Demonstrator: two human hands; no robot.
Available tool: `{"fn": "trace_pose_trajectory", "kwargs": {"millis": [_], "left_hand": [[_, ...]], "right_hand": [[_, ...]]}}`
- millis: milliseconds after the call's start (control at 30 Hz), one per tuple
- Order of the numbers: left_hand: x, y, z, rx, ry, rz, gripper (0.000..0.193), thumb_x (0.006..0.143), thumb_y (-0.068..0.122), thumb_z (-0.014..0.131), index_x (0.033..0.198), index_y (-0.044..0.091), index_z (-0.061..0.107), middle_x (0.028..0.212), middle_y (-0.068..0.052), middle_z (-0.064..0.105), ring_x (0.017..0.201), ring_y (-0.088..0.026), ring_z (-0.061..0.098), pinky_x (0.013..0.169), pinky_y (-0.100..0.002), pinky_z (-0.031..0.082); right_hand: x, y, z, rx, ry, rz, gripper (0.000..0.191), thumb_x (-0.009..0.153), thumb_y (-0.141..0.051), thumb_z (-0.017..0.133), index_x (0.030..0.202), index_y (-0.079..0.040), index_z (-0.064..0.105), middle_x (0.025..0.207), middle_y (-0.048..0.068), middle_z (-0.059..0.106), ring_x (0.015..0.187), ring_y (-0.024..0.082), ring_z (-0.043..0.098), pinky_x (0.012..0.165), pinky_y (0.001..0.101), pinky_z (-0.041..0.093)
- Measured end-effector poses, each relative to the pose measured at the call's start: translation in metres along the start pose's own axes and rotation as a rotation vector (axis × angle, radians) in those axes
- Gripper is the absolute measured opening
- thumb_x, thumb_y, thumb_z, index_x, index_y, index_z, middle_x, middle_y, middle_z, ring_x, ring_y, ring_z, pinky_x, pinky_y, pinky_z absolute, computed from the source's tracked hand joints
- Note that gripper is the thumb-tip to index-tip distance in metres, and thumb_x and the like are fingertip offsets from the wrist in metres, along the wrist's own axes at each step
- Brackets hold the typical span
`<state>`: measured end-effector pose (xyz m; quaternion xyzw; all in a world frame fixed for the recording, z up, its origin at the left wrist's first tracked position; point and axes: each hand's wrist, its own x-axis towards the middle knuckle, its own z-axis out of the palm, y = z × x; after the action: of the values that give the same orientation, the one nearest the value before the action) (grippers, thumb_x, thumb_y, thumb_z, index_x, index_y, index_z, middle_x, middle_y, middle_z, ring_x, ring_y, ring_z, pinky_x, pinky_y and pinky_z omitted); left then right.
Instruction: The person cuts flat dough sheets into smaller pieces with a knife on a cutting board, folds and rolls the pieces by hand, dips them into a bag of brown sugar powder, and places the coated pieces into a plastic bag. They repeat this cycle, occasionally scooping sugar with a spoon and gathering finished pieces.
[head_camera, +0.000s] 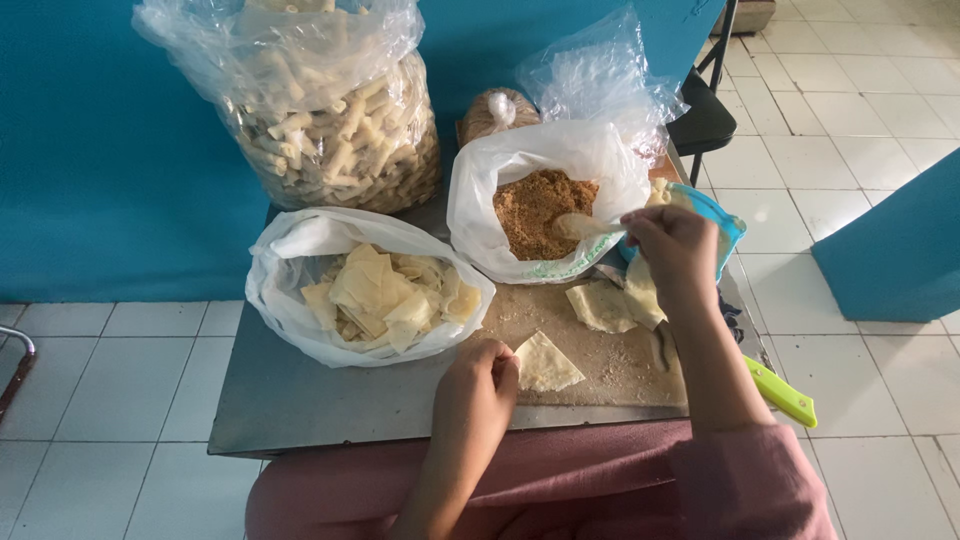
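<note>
- Right hand (672, 240): closed on a spoon (585, 226) dipping into the far bag of brown crumbs (540, 208)
- Left hand (482, 372): fingers curled, pinching a pastry sheet (547, 362) on the near desk (300, 400)
- Left: bag of folded sheets (375, 290)

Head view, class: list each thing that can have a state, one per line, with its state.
Crumb bag: open, part full.
Wrapper bag: open, holding flat sheets.
Roll bag: full, top gathered.
Spoon: in the crumbs, held by right hand.
Wrapper: flat on board, touched by left hand.
Knife: lying unused.
</note>
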<state>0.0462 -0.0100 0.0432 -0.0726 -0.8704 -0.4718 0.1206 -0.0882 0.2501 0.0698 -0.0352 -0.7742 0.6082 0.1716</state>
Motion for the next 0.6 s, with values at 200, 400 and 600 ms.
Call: {"fn": "trace_pose_trajectory", "kwargs": {"millis": [200,400,600], "left_hand": [[-0.001,0.004,-0.006,0.018,-0.042,-0.079,0.011,0.087,0.013,0.072,0.084,0.005,0.067,0.075,-0.011,0.070,0.069,-0.027,0.070,0.064,-0.040,0.055],[-0.005,0.001,-0.006,0.033,-0.010,-0.005,0.008,0.087,0.011,0.071,0.087,0.004,0.067,0.079,-0.012,0.070,0.074,-0.031,0.070,0.066,-0.042,0.054],[-0.005,-0.001,-0.005,0.003,-0.024,0.016,0.007,0.088,0.008,0.070,0.092,0.004,0.067,0.080,-0.012,0.070,0.075,-0.028,0.071,0.068,-0.041,0.055]], "right_hand": [[-0.079,-0.005,-0.020,-0.022,-0.117,0.070,0.016,0.095,-0.009,0.068,0.099,0.004,0.076,0.079,0.005,0.070,0.069,0.007,0.060,0.064,0.0224,0.049],[-0.143,-0.015,-0.014,-0.266,-0.144,0.106,0.019,0.091,-0.011,0.068,0.106,-0.003,0.077,0.080,0.005,0.075,0.073,0.008,0.064,0.063,0.0265,0.051],[-0.161,-0.033,-0.010,-0.392,-0.170,-0.303,0.016,0.088,-0.002,0.069,0.103,-0.003,0.074,0.094,0.009,0.074,0.084,0.020,0.072,0.074,0.0313,0.056]]}}
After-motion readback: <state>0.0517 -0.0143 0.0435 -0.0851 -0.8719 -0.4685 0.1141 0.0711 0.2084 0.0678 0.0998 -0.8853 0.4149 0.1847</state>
